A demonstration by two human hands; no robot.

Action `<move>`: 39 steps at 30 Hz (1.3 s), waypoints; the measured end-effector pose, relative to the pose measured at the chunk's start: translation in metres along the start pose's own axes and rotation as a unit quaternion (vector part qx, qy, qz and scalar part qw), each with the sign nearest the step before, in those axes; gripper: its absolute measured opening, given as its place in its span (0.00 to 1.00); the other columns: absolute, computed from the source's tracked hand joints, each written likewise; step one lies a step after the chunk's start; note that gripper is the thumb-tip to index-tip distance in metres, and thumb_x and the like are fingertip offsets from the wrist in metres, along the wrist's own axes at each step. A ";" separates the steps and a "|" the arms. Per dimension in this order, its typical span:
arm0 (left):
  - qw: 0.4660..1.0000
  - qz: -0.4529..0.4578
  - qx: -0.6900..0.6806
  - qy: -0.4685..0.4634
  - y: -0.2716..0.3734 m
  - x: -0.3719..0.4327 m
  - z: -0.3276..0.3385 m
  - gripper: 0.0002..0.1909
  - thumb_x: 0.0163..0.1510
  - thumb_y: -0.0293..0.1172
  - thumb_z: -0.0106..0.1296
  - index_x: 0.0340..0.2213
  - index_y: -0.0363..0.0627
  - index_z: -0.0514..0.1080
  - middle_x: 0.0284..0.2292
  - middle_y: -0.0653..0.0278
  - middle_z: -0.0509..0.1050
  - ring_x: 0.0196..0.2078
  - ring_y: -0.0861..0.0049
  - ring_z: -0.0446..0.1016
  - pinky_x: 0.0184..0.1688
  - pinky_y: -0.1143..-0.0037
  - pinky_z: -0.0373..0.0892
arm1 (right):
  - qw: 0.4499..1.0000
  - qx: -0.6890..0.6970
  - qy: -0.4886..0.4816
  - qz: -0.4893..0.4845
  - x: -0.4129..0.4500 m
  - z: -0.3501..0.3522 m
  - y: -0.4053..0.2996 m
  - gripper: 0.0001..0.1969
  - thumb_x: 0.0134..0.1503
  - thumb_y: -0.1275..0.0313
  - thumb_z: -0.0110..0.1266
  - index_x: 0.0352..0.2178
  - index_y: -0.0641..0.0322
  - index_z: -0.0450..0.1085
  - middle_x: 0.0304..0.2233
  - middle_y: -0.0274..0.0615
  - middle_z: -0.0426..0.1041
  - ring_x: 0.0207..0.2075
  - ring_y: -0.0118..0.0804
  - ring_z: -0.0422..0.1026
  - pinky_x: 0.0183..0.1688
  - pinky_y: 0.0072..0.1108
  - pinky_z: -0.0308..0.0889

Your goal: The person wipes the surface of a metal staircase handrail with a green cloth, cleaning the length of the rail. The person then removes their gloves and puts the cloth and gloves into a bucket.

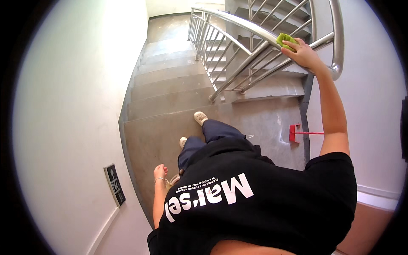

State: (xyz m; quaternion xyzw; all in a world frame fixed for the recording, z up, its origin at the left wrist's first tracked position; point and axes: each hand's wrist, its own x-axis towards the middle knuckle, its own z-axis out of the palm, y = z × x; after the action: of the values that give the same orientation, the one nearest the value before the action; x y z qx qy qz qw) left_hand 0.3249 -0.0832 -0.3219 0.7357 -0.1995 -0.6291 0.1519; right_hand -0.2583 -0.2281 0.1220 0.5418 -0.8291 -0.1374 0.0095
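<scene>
At the upper right my right hand (301, 54) presses a green cloth (284, 41) onto the top of a stainless steel handrail (255, 27). Its fingers are spread over the cloth, and the arm reaches out well away from my body. Low at my other side hangs my left hand (160, 172), loosely curled, with nothing visible in it and a bracelet on the wrist. Beside that wrist, against my hip, is a pale thing (173, 180), partly hidden, whose kind I cannot make out.
Concrete stairs (169, 76) descend ahead along a white wall (70, 79). Metal balusters (220, 54) divide them from another flight (271, 84) on the right. A red dustpan (292, 134) with a long handle stands near the right wall. An exit sign (114, 185) is mounted at left.
</scene>
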 end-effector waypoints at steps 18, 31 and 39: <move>0.970 -0.110 -0.212 0.048 0.002 -0.049 0.013 0.12 0.51 0.38 0.44 0.35 0.45 0.66 0.28 0.65 0.71 0.24 0.77 0.69 0.22 0.78 0.65 | 0.975 -0.029 -0.217 -0.048 0.170 0.043 -0.022 0.34 0.45 0.38 0.36 0.54 0.28 0.46 0.56 0.57 0.40 0.56 0.53 0.47 0.56 0.33 0.44; 0.577 0.257 -0.329 -0.702 0.475 -0.310 0.147 0.42 0.50 0.61 0.32 0.55 0.40 0.39 0.57 0.50 0.37 0.60 0.64 0.34 0.57 0.65 0.40 | 0.940 -0.039 -0.325 -0.094 0.335 0.107 -0.038 0.45 0.42 0.41 0.45 0.55 0.27 0.26 0.51 0.71 0.47 0.53 0.61 0.51 0.53 0.37 0.48; 0.613 0.226 -0.278 -0.704 0.532 -0.278 0.191 0.42 0.50 0.62 0.28 0.56 0.45 0.35 0.57 0.49 0.30 0.60 0.63 0.28 0.57 0.62 0.35 | 0.954 -0.048 -0.292 -0.044 0.417 0.175 -0.062 0.44 0.41 0.43 0.49 0.54 0.20 0.31 0.56 0.62 0.31 0.56 0.59 0.46 0.55 0.37 0.46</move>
State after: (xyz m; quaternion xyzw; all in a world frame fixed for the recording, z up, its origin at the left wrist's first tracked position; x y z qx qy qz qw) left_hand 0.0461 -0.4084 0.1404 -0.0790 -0.2202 -0.9250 0.2995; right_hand -0.4035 -0.5896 -0.1166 0.5125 -0.7636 -0.3296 -0.2135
